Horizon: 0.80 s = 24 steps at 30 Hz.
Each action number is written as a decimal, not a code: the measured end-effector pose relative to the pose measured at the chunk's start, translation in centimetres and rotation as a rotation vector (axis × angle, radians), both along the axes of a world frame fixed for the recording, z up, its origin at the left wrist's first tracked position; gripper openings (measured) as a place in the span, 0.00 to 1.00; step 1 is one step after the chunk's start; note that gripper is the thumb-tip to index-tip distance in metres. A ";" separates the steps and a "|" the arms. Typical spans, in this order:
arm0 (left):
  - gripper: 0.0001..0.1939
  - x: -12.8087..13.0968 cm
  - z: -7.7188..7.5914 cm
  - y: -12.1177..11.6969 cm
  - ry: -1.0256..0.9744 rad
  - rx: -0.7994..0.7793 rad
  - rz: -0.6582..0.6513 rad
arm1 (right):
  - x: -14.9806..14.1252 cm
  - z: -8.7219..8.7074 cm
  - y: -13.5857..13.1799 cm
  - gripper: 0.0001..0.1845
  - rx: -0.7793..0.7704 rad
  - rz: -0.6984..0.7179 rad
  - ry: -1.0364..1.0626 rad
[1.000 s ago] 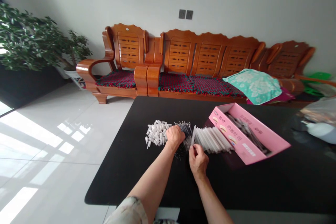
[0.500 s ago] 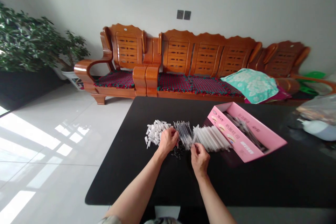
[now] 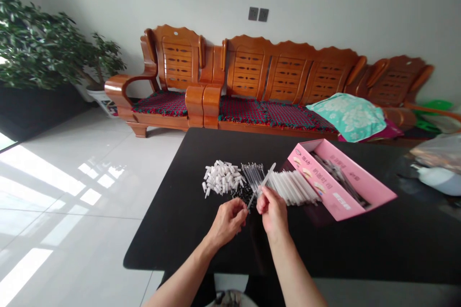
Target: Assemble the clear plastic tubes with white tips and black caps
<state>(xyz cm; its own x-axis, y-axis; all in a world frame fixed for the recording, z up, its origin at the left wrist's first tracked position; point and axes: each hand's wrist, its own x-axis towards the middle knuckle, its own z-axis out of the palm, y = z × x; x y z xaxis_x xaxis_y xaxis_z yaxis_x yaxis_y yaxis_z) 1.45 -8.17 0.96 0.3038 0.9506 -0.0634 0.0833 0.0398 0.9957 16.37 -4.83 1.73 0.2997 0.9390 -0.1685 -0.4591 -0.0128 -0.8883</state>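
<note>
My right hand (image 3: 274,211) is closed on a translucent white pen barrel (image 3: 268,174), which slants up and to the right. My left hand (image 3: 227,221) is pinched round a thin pen refill (image 3: 251,200) that points up towards the right hand. Just beyond the hands lie a row of pen refills (image 3: 252,172) and some small black parts (image 3: 240,194). To their left is a heap of short white pen caps (image 3: 221,177). More white barrels (image 3: 295,187) lie side by side to the right of the refills.
A pink box (image 3: 338,204) holding dark slender pieces, perhaps pens, stands on the black table (image 3: 180,230). At the table's right end is a clear plastic bag (image 3: 441,153) beside a white object. A wooden sofa (image 3: 284,72) stands behind, with a potted plant (image 3: 104,62) at left.
My left hand has come from beside the cap heap towards me and the right, with a thin refill now showing in it. My right hand has tilted the barrel further to the right.
</note>
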 end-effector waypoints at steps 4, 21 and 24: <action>0.11 -0.1 0.3 -0.2 0.001 -0.002 0.000 | -0.2 0.1 -0.1 0.17 -0.005 -0.005 0.019; 0.12 0.6 0.2 -0.1 -0.012 -0.041 0.144 | -0.8 -0.8 -0.6 0.15 -0.011 0.010 -0.049; 0.10 0.9 0.1 -0.2 -0.063 -0.038 0.241 | -1.0 -0.9 -0.6 0.15 -0.020 -0.006 -0.059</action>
<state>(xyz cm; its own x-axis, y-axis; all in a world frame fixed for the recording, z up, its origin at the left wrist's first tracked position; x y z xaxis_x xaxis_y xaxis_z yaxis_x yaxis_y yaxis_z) 2.35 -8.42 1.04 0.0728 0.9934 -0.0889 0.0047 0.0888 0.9960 15.41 -5.47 0.83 0.3151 0.9339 -0.1689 -0.4058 -0.0283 -0.9135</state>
